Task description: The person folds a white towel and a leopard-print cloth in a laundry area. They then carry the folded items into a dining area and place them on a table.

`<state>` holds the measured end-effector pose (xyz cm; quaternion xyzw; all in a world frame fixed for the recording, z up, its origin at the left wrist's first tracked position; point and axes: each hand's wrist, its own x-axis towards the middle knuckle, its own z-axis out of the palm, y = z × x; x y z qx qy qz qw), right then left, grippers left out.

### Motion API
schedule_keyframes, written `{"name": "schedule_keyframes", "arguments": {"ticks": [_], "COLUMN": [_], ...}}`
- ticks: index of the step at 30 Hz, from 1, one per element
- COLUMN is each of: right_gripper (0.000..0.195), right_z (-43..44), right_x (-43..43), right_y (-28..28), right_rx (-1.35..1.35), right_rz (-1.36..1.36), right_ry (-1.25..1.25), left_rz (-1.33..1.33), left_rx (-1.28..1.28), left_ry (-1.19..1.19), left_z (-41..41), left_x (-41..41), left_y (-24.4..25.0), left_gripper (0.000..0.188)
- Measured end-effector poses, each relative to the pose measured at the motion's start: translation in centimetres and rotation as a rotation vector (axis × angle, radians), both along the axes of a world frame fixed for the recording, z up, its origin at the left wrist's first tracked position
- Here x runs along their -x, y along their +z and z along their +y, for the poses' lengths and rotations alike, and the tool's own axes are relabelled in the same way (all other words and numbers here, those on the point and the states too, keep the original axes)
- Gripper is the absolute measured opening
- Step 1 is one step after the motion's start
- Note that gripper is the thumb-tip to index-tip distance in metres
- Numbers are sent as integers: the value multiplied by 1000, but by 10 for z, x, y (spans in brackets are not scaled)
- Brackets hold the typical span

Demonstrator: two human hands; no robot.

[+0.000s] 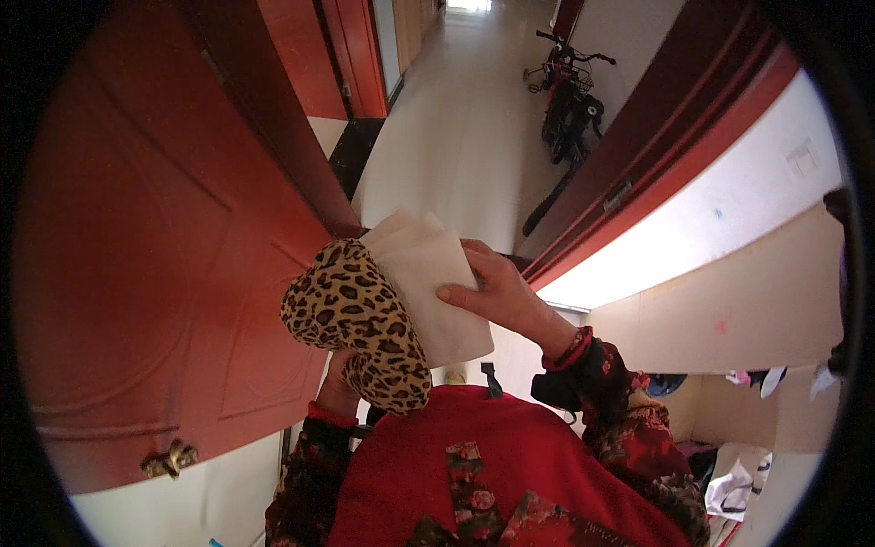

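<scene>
My left hand (340,379) is shut on a leopard-print plush item (355,311), possibly a small bone-shaped cushion, which hides most of its fingers. In my right hand (502,294) are white sheets (437,294), paper or thin cloth, pinched with the thumb on top. The sheets fan out just behind the plush item and are partly covered by it. Both things are held up in front of my red apron (465,437).
To the left stands a red wooden door (184,273) with a metal handle (171,458). A door frame (649,150) rises on the right. Beyond the doorway a bicycle (567,102) leans near the hallway wall. At lower right are shelves with a white bag (730,489).
</scene>
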<state>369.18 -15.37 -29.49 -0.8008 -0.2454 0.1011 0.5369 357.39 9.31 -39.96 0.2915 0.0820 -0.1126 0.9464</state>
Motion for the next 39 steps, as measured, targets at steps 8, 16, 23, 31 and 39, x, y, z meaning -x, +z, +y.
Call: {"name": "schedule_keyframes", "arguments": {"ticks": [8, 16, 23, 31, 39], "right_gripper": [58, 56, 59, 57, 50], "right_z": [-48, -92, -105, -134, -146], "right_x": [-118, -240, -357, -531, -669], "right_y": [-9, 5, -43, -67, -48], "right_rx": [-216, -253, -176, -176, -188], "right_rz": [488, 514, 249, 235, 309], "right_ry": [137, -24, -193, -294, -219], "left_rz": [-277, -95, -250, 65, 87], "left_rx": [59, -53, -708, -465, -211], "left_ry": [-183, -221, -339, -289, -160], "left_z": [-15, -66, -116, -153, -168], "left_x": [-136, -292, -431, -613, -752], "left_y": [-77, -29, -43, -30, -27], "left_gripper": [42, 40, 53, 55, 44]}}
